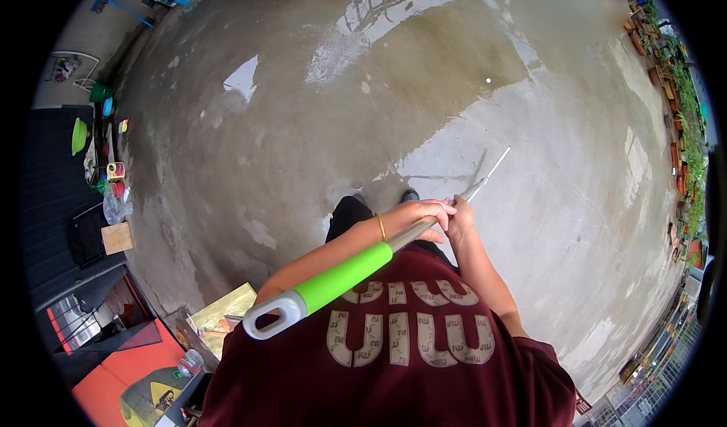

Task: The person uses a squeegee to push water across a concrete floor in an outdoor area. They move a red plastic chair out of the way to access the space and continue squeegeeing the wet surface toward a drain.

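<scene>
A long metal pole (410, 234) with a green grip (348, 278) and a grey hanging loop (275, 315) slants across the front of my body. Its thinner white far end (498, 162) points up and to the right, above the floor. My left hand (421, 216), a yellow bangle at its wrist, is closed around the shaft beyond the green grip. Right beside it, slightly farther along, my right hand (460, 219) grips the same pole. The two hands almost touch. No tool head shows at either end.
Wet concrete floor (288, 131) with shiny puddles spreads ahead. Potted plants (685, 154) line the right side. Along the left stand a green basin (79, 136), bottles and a wooden board (117, 238). A red-orange surface (125, 370) lies at the lower left.
</scene>
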Available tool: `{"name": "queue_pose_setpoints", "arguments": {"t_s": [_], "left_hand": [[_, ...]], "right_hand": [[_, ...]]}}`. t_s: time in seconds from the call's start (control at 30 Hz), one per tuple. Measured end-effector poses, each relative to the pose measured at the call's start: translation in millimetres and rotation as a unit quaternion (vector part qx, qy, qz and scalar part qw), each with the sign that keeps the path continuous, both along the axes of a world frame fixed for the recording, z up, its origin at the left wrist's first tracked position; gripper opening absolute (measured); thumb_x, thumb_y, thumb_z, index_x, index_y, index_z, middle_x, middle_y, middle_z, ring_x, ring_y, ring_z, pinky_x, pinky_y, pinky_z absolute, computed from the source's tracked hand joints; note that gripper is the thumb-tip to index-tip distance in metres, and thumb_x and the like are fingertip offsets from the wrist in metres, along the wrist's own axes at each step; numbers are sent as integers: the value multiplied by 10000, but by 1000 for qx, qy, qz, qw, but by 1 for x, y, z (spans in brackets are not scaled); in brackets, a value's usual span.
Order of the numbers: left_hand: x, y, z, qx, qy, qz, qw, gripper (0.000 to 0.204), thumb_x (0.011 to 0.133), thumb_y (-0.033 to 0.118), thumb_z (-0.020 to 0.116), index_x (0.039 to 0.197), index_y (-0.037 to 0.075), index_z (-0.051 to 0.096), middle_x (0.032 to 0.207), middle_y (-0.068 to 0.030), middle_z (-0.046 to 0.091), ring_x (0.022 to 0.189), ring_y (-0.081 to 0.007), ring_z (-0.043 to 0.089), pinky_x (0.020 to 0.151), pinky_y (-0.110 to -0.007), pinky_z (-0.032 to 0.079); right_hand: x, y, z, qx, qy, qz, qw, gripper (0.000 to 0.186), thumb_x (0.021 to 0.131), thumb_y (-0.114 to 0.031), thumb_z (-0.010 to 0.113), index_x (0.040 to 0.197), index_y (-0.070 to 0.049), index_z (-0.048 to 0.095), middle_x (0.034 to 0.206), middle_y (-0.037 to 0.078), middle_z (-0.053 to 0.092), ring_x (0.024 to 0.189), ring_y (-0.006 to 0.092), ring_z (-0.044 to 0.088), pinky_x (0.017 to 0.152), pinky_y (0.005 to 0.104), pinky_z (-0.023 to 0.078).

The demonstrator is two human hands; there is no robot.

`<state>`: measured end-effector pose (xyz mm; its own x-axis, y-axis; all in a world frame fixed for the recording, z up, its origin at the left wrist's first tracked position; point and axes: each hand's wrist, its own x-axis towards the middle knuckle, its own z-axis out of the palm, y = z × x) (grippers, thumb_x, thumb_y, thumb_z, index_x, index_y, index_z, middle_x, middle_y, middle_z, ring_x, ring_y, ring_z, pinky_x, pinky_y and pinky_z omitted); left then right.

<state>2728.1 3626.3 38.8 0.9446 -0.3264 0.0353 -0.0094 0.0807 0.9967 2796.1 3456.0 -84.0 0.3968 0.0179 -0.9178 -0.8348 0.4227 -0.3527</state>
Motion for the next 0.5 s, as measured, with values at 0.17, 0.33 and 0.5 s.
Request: {"name": "queue_pose_setpoints", "arguments": {"t_s": [0.17,0.33,0.5], "left_hand": [[4,19,65,-38,-59,-133,989,232,793,136,771,906,76,578,1173,-113,642,1212,-291,549,955,-400,488],[-1,45,41,-96,46,-95,990,170,841,109,719,880,55,562,968,-55,654,993,-205,628,869,-331,494],[2,117,63,-51,79,-21,995,123,890,27,621,810,48,530,892,-68,645,993,-282,616,921,-381,481]], "right_hand": [[-14,-95,-49,-90,40,-143,985,289,956,-156,358,1204,-8,342,951,157,487,709,256,523,608,403,506],[-35,-87,-78,-51,100,-135,984,391,856,-57,458,1220,-94,322,981,229,543,701,261,572,603,383,523],[-42,-41,-120,-36,43,-72,996,468,760,29,484,1163,-185,379,983,215,554,720,247,591,595,360,507]]}}
